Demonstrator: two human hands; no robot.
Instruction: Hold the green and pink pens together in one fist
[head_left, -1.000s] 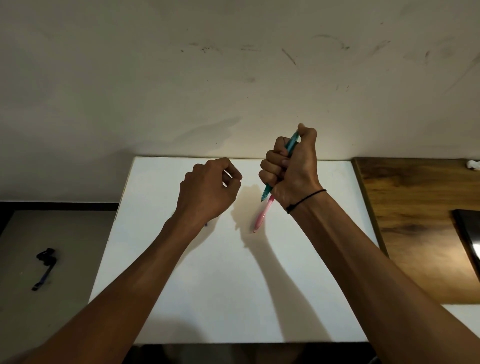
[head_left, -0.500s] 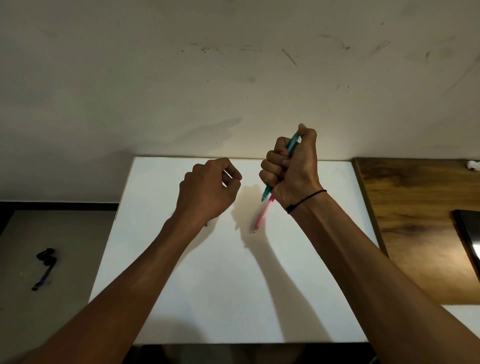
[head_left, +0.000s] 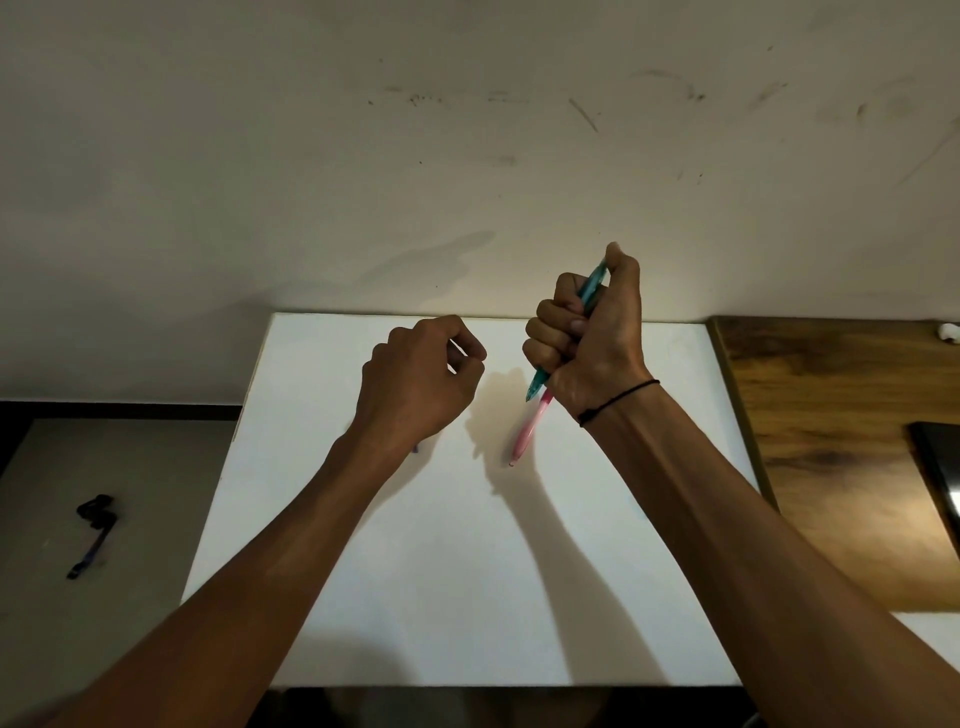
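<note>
My right hand (head_left: 589, 343) is raised over the white tabletop (head_left: 467, 597) and grips a teal pen (head_left: 593, 285) in a fist. The thumb sits on the pen's top end and its tip points down and to the left. A pink pen (head_left: 527, 436) lies on the tabletop just below that hand, partly hidden by the wrist. A thin black band circles the right wrist. My left hand (head_left: 421, 379) hovers to the left with its fingers curled in, and nothing shows inside them. A small bluish bit (head_left: 415, 448) peeks out under the left wrist.
A wooden surface (head_left: 831, 441) adjoins the white tabletop on the right, with a dark flat object (head_left: 940, 478) at its right edge and a small white item (head_left: 948, 332) at the back. A black strap-like thing (head_left: 93, 525) lies on the floor, left. A scuffed wall rises behind.
</note>
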